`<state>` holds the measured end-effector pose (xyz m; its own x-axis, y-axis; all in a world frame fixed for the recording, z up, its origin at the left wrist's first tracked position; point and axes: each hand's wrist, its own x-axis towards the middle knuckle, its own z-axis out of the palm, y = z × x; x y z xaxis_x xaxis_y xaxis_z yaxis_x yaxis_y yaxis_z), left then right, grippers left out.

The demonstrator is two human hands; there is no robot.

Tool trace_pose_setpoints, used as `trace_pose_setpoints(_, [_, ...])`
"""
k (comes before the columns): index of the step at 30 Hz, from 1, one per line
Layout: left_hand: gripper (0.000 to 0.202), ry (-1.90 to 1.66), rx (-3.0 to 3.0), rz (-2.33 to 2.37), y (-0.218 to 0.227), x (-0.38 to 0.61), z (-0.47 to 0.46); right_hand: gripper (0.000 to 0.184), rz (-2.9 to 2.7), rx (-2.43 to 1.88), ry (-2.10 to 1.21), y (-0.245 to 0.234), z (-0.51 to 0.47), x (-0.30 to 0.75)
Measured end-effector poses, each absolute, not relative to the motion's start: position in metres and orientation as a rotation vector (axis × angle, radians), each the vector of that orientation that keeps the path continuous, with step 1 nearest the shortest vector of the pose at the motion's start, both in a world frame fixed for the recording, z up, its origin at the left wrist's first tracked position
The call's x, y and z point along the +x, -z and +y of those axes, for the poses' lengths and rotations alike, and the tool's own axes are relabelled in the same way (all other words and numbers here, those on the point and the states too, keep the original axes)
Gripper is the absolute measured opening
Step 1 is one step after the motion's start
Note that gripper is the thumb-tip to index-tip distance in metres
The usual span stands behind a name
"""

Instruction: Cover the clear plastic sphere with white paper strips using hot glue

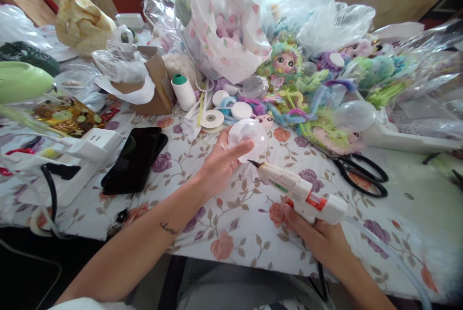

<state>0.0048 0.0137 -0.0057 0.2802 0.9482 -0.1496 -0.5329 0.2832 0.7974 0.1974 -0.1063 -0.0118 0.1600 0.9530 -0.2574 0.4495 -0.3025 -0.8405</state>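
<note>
My left hand (226, 158) is closed around a clear, rounded plastic shell (257, 137), the thumb lying across its front. My right hand (314, 237) grips the handle of a white hot glue gun (287, 181) with orange-red parts. Its dark nozzle points left and sits just below the shell's lower edge; whether the two touch I cannot tell. A thick glue stick or hose trails from the gun's back end toward the lower right. Behind the shell lie a doll's face piece (265, 120) and a white round disc (242, 110).
Black-handled scissors (365, 172) lie to the right. On the left are dark phones (133, 160) and a white power strip (65, 175) with cables. Farther back stand a thread cone (183, 92), a cardboard box (159, 81), a ribbon spool (211, 119) and colourful dolls (284, 61) among plastic bags.
</note>
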Motion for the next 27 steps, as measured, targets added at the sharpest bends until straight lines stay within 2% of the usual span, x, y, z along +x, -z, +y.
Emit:
trace_pose_setpoints(6, [0.047,-1.129,0.690,0.671,0.0036,0.0049,0.0141,0.040,-1.362,-1.788,-1.085,0.0120,-0.1051,0.2001])
trace_pose_setpoints(15, [0.055,-1.115,0.691,0.685,0.0056,0.0023,0.0162,0.032,-1.279,-1.845,-1.065,0.0155,-0.1046,0.2020])
trace_pose_setpoints(27, [0.055,-1.099,0.699,0.625,0.0077,0.0011,0.0179,0.030,-1.225,-1.781,-1.057,0.0133,-0.1015,0.1980])
